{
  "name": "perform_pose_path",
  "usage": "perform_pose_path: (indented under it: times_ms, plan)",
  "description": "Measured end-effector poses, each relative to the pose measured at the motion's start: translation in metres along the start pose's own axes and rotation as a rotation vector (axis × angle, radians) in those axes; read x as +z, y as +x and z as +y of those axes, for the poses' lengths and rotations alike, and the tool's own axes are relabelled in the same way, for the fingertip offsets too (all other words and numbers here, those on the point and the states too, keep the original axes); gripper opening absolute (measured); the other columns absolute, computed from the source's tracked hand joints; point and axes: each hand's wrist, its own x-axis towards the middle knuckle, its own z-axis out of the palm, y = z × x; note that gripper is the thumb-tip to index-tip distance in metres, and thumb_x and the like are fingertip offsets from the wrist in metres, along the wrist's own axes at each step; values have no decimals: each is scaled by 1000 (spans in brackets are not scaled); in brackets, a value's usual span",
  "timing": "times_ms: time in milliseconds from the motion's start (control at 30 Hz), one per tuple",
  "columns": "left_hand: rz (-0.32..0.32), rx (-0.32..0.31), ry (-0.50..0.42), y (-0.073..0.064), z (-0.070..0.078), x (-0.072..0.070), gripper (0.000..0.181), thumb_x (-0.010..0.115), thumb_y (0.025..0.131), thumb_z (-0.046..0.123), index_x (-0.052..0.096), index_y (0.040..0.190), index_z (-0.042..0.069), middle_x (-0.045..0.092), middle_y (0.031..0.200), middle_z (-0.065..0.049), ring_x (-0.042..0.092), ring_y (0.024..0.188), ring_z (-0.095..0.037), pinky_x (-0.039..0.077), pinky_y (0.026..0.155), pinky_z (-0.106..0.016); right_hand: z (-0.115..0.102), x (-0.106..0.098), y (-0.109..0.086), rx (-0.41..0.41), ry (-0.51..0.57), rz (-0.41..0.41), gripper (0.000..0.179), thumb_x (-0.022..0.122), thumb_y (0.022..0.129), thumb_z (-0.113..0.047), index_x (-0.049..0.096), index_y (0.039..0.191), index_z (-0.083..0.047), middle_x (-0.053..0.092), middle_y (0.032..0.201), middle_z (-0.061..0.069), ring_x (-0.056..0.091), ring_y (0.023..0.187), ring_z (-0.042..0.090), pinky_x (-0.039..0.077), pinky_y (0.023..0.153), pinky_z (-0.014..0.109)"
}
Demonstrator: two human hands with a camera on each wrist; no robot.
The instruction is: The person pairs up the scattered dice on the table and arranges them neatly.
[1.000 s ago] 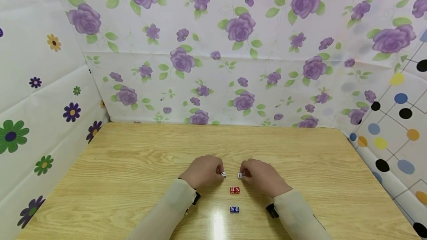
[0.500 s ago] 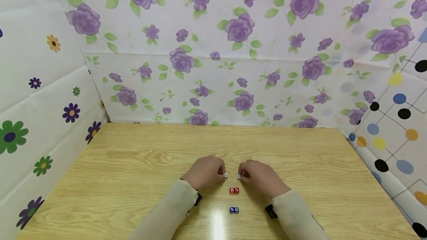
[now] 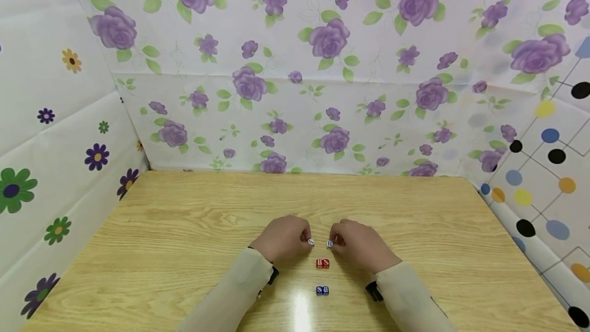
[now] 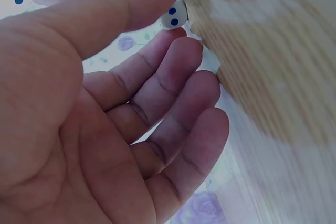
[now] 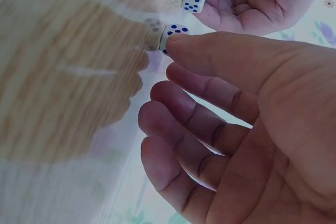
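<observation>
My left hand [image 3: 285,239] and right hand [image 3: 361,245] face each other near the middle of the table, each pinching a white die. The left hand's die [image 4: 175,17] has blue pips and sits between thumb and index fingertip, the other fingers loosely bent beside it. In the right wrist view, the right thumb presses against the second white die [image 5: 173,35], which is close to the tabletop. A small gap separates the two white dice in the head view. Nearer to me are a pair of red dice [image 3: 322,264] and a pair of blue dice [image 3: 322,290], each side by side.
A wood-grain table [image 3: 193,229] spreads out beneath both hands. Behind it rises a cloth [image 3: 295,117] with purple roses, and patterned cloths stand at the left and right sides. Light glares off the table's near part.
My left hand has shifted slightly right with its white die, narrowing the gap to the other white die. The right hand, the red dice and the blue dice look about the same.
</observation>
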Motion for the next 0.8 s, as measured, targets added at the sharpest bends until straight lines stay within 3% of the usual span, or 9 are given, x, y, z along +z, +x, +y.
perform_pose_path:
  times_ms: [367, 800]
  plan:
    - [3, 10, 3, 3, -2, 2, 13, 77, 92, 19, 67, 83, 19, 61, 80, 11, 55, 71, -7, 49, 71, -29, 3, -10, 1, 6, 7, -57, 10, 80, 89, -8, 73, 96, -11, 66, 88, -1, 61, 80, 14, 54, 77, 39]
    - [0, 1, 6, 5, 1, 1, 10, 77, 92, 20, 70, 85, 18, 64, 82, 10, 56, 71, -6, 51, 71, -29, 2, -5, 5, -20, 23, -60, 10, 80, 91, -14, 71, 88, -16, 62, 83, -7, 57, 76, 8, 52, 73, 33]
